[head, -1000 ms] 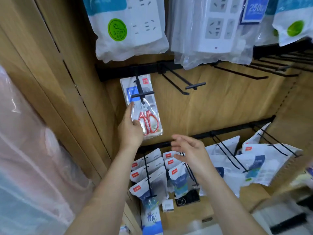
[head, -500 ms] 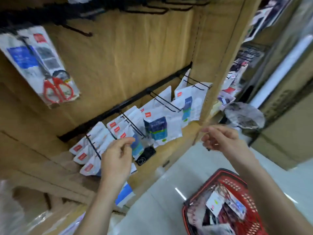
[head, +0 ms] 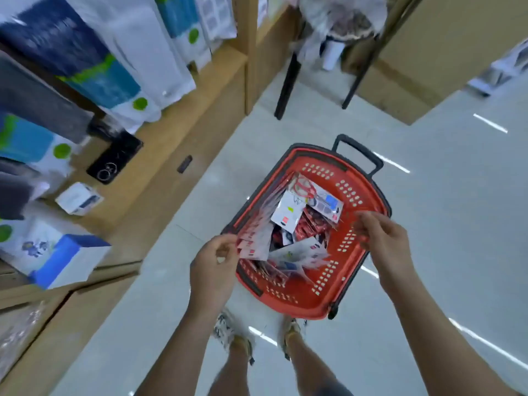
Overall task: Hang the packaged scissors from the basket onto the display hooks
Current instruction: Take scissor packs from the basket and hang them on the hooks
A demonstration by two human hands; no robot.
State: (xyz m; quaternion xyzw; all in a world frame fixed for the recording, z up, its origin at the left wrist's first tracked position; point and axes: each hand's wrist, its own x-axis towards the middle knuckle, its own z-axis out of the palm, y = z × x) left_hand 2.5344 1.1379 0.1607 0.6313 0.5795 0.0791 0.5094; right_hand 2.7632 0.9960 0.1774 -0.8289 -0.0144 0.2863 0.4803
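At the basket now: left hand, right hand.

Pale floor, red basket on it

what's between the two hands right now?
Head view: between the left hand and right hand lies the red basket, filled with packets; a scissors pack sits toward its far end.

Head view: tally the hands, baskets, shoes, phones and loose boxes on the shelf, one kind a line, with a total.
Hands: 2, left hand, right hand
Basket: 1
Shoes: 2, left shoe, right shoe
Black phone: 1
Boxes: 2, white box, blue-and-white box
Total: 8
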